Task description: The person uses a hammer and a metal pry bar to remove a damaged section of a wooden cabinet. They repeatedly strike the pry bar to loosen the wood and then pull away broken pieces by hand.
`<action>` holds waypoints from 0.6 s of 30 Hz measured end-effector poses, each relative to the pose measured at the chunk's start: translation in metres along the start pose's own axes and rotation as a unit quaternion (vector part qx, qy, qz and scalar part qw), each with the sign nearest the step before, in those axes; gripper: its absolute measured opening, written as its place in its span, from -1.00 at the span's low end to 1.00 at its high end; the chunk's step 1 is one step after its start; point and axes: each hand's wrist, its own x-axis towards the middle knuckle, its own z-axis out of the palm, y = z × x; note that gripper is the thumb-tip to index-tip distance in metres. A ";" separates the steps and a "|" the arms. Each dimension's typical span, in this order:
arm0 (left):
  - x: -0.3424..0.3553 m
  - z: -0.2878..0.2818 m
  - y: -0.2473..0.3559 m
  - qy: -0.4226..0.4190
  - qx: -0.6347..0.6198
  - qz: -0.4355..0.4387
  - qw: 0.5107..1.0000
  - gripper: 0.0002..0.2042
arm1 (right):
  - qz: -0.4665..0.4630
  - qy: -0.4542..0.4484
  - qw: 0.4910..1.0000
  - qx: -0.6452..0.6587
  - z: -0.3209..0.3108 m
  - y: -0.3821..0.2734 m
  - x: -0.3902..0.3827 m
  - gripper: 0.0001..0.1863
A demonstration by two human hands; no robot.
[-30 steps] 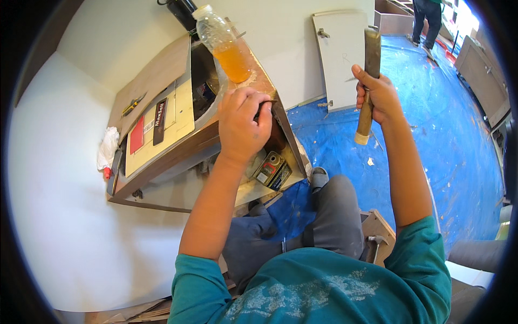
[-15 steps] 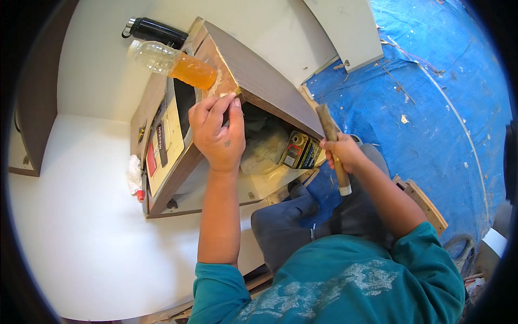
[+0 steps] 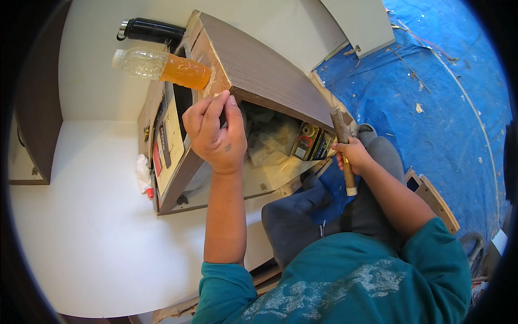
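Note:
My left hand (image 3: 217, 129) is raised at the front corner of a wood-grain cabinet (image 3: 264, 62), thumb and fingertips pinched together. Whatever lies between those fingertips is too small to make out. Lower and to the right, my right hand (image 3: 353, 155) grips what looks like a chisel (image 3: 350, 181), with a wooden handle, a brass-coloured ring and a pale butt end toward me. Its brownish flat end points away, beside the cabinet's open front. Just beyond my left fingers, a clear plastic bottle (image 3: 186, 72) of orange liquid lies on the cabinet's rough, bare-wood strip.
A black flask (image 3: 154, 31) lies behind the bottle. Inside the cabinet are a dark printed box (image 3: 312, 141) and crumpled plastic (image 3: 272, 140). White cloth (image 3: 142, 171) sits by the left edge. Blue tarp (image 3: 431, 119) with scraps covers the floor at right; a wooden piece (image 3: 434, 200) stands near my right elbow.
The view has shifted slightly, so the cabinet and floor sit differently in the picture. My left hand stays pinched at the corner; my right hand still holds the chisel, now a little lower in view.

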 end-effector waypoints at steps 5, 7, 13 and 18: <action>0.004 -0.003 0.005 -0.015 0.023 -0.020 0.999 -0.81 | 0.015 0.021 1.000 -0.012 -0.004 0.000 0.003 -0.86; 0.008 -0.003 0.006 -0.022 0.042 -0.006 0.999 -0.82 | 0.016 0.031 0.999 -0.014 -0.004 0.000 0.003 -0.87; 0.012 -0.001 0.007 -0.027 0.025 -0.013 0.999 -0.80 | 0.011 0.039 0.999 -0.026 -0.006 0.001 0.004 -0.86; 0.015 0.001 0.012 -0.021 0.009 -0.034 0.999 -0.78 | 0.013 0.037 0.999 -0.029 -0.007 -0.001 0.002 -0.86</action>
